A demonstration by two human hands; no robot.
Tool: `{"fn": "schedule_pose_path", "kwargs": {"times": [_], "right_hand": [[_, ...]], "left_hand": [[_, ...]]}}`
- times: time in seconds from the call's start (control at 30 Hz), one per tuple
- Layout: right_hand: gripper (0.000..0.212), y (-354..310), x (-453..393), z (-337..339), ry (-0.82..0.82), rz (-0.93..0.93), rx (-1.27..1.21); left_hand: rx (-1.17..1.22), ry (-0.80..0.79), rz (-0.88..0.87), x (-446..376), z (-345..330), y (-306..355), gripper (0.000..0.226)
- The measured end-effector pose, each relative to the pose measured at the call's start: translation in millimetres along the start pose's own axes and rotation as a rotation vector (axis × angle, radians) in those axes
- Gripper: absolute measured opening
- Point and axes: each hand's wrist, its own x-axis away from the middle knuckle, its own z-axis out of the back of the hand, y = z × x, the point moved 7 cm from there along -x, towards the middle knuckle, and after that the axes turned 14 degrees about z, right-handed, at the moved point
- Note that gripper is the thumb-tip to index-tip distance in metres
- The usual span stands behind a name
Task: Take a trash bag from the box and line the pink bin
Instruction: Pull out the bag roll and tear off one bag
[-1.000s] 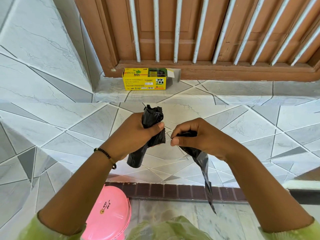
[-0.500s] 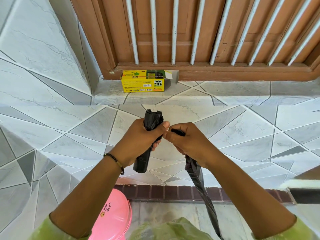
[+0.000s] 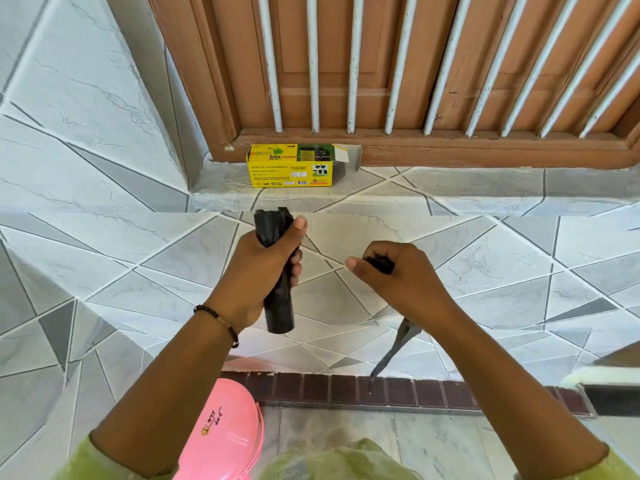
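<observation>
My left hand (image 3: 265,263) grips a black roll of trash bags (image 3: 278,306), held upright in front of the tiled ledge. A gap now separates it from my right hand (image 3: 394,271), which holds one black trash bag (image 3: 393,351) by its top; the thin, folded bag hangs down below my wrist. The yellow bag box (image 3: 291,166) lies open at its right end on the ledge, against the wooden frame. The pink bin (image 3: 225,431) with its lid on stands on the floor at the bottom, below my left forearm.
A brown wooden door with white bars (image 3: 398,64) rises behind the box. The tiled ledge (image 3: 485,271) runs across the middle, with a dark brick strip (image 3: 433,391) at its base. Tiled wall (image 3: 69,116) stands at the left.
My hands were together at the roll's top half a second ago. They have pulled apart, and the single bag now hangs free of the roll in my right hand.
</observation>
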Motion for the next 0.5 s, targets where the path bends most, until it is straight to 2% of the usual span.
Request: {"fn": "schedule_pose_path", "kwargs": {"times": [0.13,0.27,0.33,0.43,0.5], "right_hand": [[0.025,-13,0,-5,-0.054,-0.031,-0.392],[0.019,-24,5,-28,-0.117,-0.051,-0.538],[0.018,-25,6,-32,-0.037,-0.075,-0.599],[0.005,-23,6,-31,0.103,-0.098,-0.628],[0.011,-24,6,-31,0.171,-0.092,-0.613]], "left_hand": [[0.270,-0.221,0.194,-4,-17,-18,0.039],[0.384,-0.349,0.235,-1,-31,-20,0.042],[0.470,-0.377,0.243,-1,-34,-19,0.039],[0.621,-0.357,0.276,-5,-33,-25,0.039],[0.686,-0.315,0.274,-6,-34,-34,0.040]]}}
